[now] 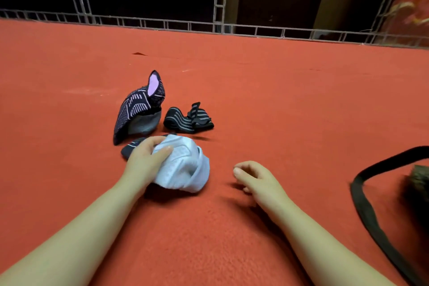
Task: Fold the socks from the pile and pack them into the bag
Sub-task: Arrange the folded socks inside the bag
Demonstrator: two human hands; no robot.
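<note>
A red carpet (232,100) covers the whole work surface, and everything is best placed from the light blue sock (183,165) near its middle. Far to the right of that sock, at the frame's edge, lies the bag (420,183) with its long black strap (369,211) looping toward the viewer; only a dark corner shows, so what it holds cannot be told. Just behind and left of the blue sock stands a purple patterned sock (134,111), propped up with its pink lining showing; behind and slightly right is a crumpled black sock with grey stripes (188,118); a dark sock (131,146) pokes out from under the blue one's left side. The left hand (148,158) grips the bunched blue sock, fingers (162,150) curled over its top. The right hand (253,176) hovers just right of the sock, its fingers loosely curled and holding nothing. To do this step well, I would bring the right hand in to take the free end, draw the sock out flat — it is wadded now — then fold it cleanly before reaching right for the bag, keeping clear of the strap.
</note>
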